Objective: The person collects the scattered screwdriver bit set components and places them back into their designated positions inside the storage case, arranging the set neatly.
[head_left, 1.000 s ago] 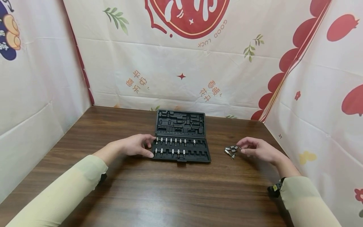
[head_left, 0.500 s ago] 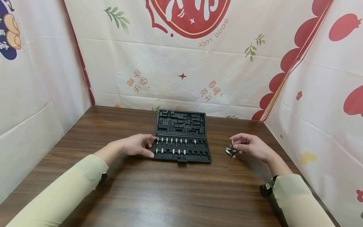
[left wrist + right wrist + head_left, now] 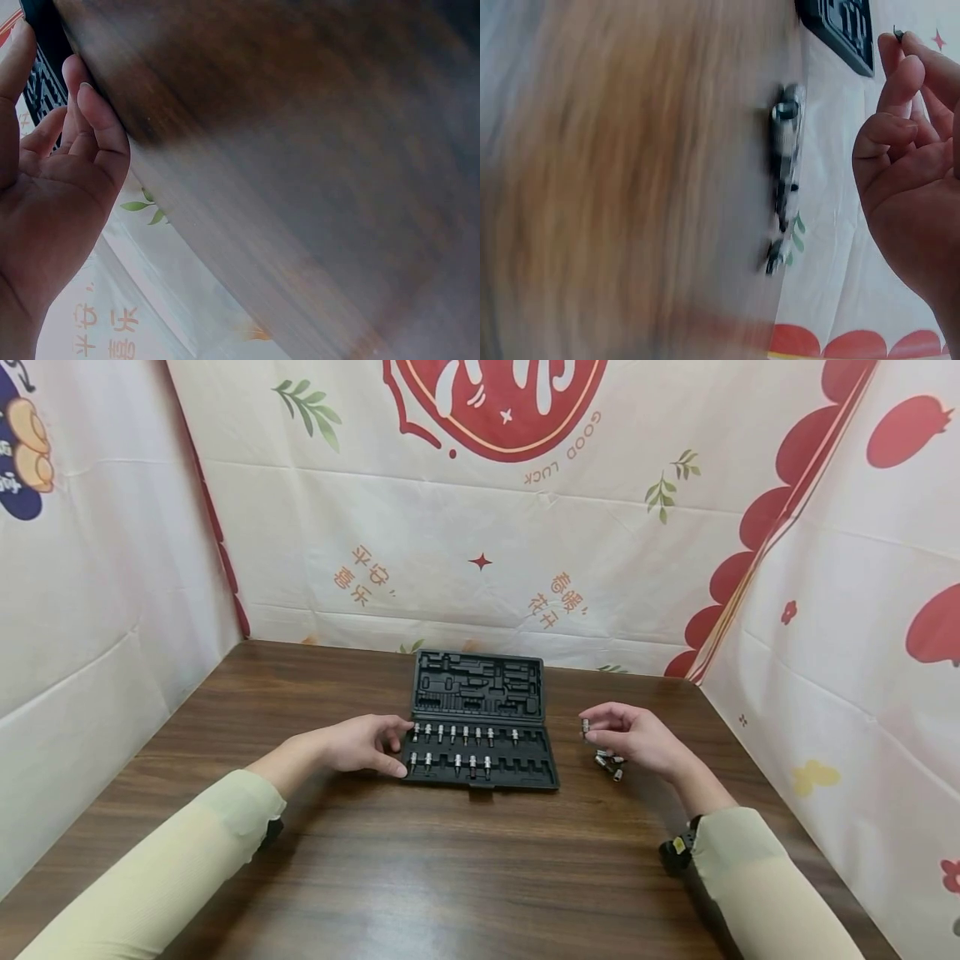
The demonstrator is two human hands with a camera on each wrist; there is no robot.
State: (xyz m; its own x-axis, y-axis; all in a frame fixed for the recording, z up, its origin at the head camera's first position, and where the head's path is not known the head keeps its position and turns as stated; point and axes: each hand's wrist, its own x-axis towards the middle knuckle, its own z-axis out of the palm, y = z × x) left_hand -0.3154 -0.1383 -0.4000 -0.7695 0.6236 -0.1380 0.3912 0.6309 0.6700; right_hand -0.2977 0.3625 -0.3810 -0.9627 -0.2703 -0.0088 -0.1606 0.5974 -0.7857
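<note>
A black socket case (image 3: 480,745) lies unfolded on the table, with silvery bit sockets (image 3: 465,735) standing in two rows in its lower half. My left hand (image 3: 362,745) rests against the case's left edge, thumb near the front corner and index finger farther back. In the left wrist view this hand (image 3: 64,165) has its other fingers loosely bent beside the case. Between thumb and fingertips my right hand (image 3: 633,737) pinches a small bit socket (image 3: 586,727), raised to the right of the case. Several loose bit sockets (image 3: 609,763) lie beneath that hand.
The brown wooden table (image 3: 450,868) extends in front of the case. A printed white cloth (image 3: 480,510) hangs behind and on both sides. Some slots in the case's right part hold no socket.
My right hand has lifted one bit socket from the loose pile and carried it left towards the case. My left hand has stayed at the case's edge.
</note>
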